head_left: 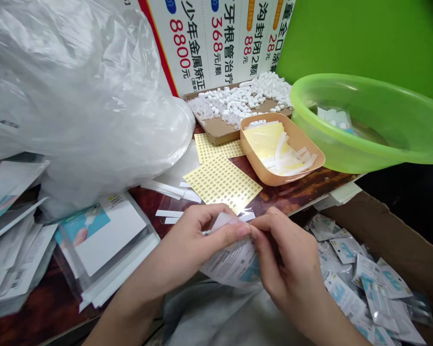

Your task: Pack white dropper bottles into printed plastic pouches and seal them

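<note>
Between my two hands is a clear plastic packet with a printed card in it, bent and tilted, with small text and a blue patch. My left hand grips its upper edge between thumb and curled fingers. Pinched against the same edge, close to the left thumb, is my right hand. My fingers cover the top of the packet, so what lies under them is hidden. Just beyond my hands lie a yellow sheet of small round stickers and several white strips.
Left are a big clear plastic bag and stacked card packets. Behind stand a cardboard tray of small white pieces, an orange bowl with paper strips, and a green basin. A carton of packets sits right.
</note>
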Demonstrator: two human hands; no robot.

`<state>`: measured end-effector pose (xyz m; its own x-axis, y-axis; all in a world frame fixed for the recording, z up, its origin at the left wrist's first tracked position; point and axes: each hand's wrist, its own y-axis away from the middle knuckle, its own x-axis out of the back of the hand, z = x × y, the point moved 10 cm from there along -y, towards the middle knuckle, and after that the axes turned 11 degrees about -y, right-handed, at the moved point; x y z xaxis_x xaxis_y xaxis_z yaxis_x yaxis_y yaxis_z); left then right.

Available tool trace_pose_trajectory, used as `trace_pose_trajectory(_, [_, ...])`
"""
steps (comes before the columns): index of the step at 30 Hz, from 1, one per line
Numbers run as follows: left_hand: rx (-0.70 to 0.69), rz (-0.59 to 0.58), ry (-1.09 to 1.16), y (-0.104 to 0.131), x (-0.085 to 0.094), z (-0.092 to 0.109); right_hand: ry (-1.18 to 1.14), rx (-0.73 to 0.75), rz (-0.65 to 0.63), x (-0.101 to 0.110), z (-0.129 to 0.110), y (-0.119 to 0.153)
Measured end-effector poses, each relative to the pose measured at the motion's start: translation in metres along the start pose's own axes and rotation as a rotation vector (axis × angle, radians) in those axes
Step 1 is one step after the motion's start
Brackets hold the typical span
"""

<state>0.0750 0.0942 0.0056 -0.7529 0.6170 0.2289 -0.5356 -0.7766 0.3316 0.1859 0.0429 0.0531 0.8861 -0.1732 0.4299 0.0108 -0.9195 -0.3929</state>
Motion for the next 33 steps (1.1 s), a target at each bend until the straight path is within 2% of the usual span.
trace_pose_trajectory(2, [0.025, -0.029, 0.088, -0.005, -0.011, 0.001, -0.004, -0.016, 0.021, 0.002, 0.003, 0.002])
trace_pose_trajectory(7, [0.068, 0.060, 0.137, 0.000, -0.014, -0.013, -0.036, -0.079, 0.009, 0.001, 0.014, 0.005])
trace_pose_trajectory(11, [0.035, 0.121, 0.147, -0.002, -0.006, -0.014, -0.032, -0.083, 0.013, -0.001, 0.014, 0.007])
trace_pose_trajectory(17, [0.016, 0.044, 0.091, -0.001, -0.002, -0.009, -0.039, -0.051, -0.006, -0.008, 0.010, 0.008])
trace_pose_trajectory(23, [0.048, 0.151, 0.065, 0.010, 0.004, -0.016, -0.014, -0.003, -0.031, -0.014, 0.005, 0.006])
trace_pose_trajectory(26, [0.065, 0.211, 0.140, 0.011, 0.003, -0.026, 0.091, 0.074, -0.056, -0.016, -0.002, 0.003])
trace_pose_trajectory(29, [0.099, 0.225, 0.319, 0.009, -0.001, -0.036, 0.166, 0.145, -0.081, -0.018, -0.006, 0.000])
trace_pose_trajectory(33, [0.117, 0.251, 0.486, 0.006, 0.000, -0.040, 0.175, 0.156, -0.085, -0.021, -0.003, -0.001])
